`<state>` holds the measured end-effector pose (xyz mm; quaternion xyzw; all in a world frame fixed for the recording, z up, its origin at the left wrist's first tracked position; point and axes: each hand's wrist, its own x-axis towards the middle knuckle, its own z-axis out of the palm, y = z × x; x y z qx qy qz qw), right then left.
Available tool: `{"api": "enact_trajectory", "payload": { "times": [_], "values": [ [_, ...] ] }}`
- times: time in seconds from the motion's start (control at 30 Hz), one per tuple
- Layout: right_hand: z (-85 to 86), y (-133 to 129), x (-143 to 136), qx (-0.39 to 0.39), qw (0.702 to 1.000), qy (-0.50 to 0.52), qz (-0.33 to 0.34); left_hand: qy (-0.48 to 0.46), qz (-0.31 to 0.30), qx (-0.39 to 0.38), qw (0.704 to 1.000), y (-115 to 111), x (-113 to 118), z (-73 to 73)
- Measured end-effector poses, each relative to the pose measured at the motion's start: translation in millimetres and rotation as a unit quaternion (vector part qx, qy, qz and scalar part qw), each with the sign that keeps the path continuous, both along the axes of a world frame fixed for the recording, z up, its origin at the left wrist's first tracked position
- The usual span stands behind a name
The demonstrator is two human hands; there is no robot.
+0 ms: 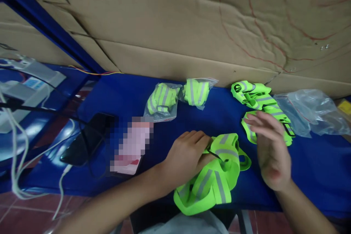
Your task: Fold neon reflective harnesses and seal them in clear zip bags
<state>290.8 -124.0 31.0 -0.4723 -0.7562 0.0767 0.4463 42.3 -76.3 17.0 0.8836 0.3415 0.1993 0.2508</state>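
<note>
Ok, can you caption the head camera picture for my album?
Left hand holds bright green straps; right hand is open nearby.

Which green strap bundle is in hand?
The unbagged bundle lowest in view, held by the left hand; two bagged bundles sit farther back, other loose straps beyond the right hand.
</note>
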Motion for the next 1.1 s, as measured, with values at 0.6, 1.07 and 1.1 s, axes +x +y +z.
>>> {"api": "enact_trajectory", "payload": {
  "times": [0.6, 1.07, 1.1],
  "values": [
    [11.6, 12, 15, 0.020, 0.955, -0.296, 0.008, -0.362, 0.151, -0.432, 0.812, 8, 14, -11.4],
    [-11.8, 7, -2, -0.111, 0.959, -0.259, -0.016, -0.296, 0.036, -0.368, 0.881, 9, 4, 0.9],
    [-13.2, 9, -1, -0.123, 0.956, -0.263, -0.034, -0.284, 0.019, -0.363, 0.888, 10, 3, 2.1]
  ]
}}
